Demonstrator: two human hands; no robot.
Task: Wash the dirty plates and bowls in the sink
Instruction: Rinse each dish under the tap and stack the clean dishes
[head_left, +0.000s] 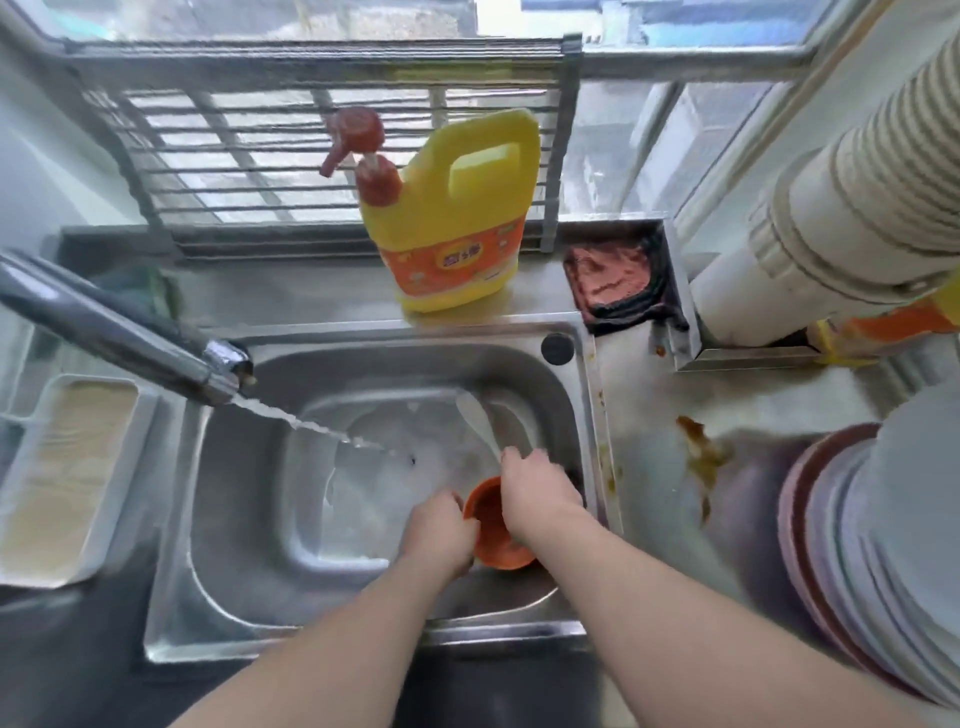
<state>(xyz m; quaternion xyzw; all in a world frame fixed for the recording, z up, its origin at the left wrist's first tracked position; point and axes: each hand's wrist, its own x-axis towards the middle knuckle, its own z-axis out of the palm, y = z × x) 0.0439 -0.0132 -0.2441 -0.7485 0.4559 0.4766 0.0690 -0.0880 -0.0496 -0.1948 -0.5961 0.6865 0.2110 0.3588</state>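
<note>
A small orange bowl (493, 530) is tilted on its side at the right of the steel sink (218, 519). My left hand (441, 535) grips its left rim. My right hand (535, 493) lies over the bowl's top right edge with fingers curled down, and what they hold is hidden. Water runs from the tap (156, 343) in a slanted stream into the sink's middle. A pale plate or lid (483, 421) leans in the sink behind my hands. A stack of pink and white plates (852, 561) stands on the counter at the right.
A yellow detergent bottle (457, 218) with a red pump stands behind the sink. A reddish cloth (613, 280) lies to its right. Brown sauce stains (701, 452) mark the counter. A white tray (72, 478) sits left of the sink. A metal rack (311, 145) spans the window.
</note>
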